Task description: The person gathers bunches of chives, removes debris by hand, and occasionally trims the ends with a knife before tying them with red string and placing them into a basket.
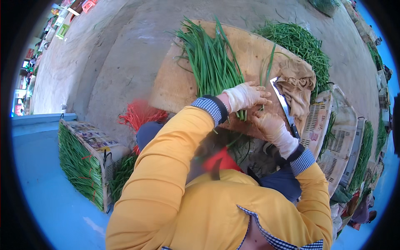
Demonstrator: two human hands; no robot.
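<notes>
A bundle of green garlic chives (209, 59) lies on a wooden board (170, 81), its cut ends pointing towards me. My left hand (248, 95), in a pale thin glove, is palm down over the lower end of the bundle with its fingers stretched to the right. Close to those fingertips is my right hand (270, 123), gloved too, with curled fingers. A few loose chive blades (270, 64) run down to the gap between the hands; whether the right fingers pinch them is unclear. A large knife (282, 100) with a black handle lies right of the hands.
A crumpled brown cloth (295, 84) sits beside the knife. Beyond the board is a heap of chives (297, 43). Plastic crates (337, 150) stand at right, and a crate of tied chives (81, 165) at left. Red ties (140, 114) hang near my left knee.
</notes>
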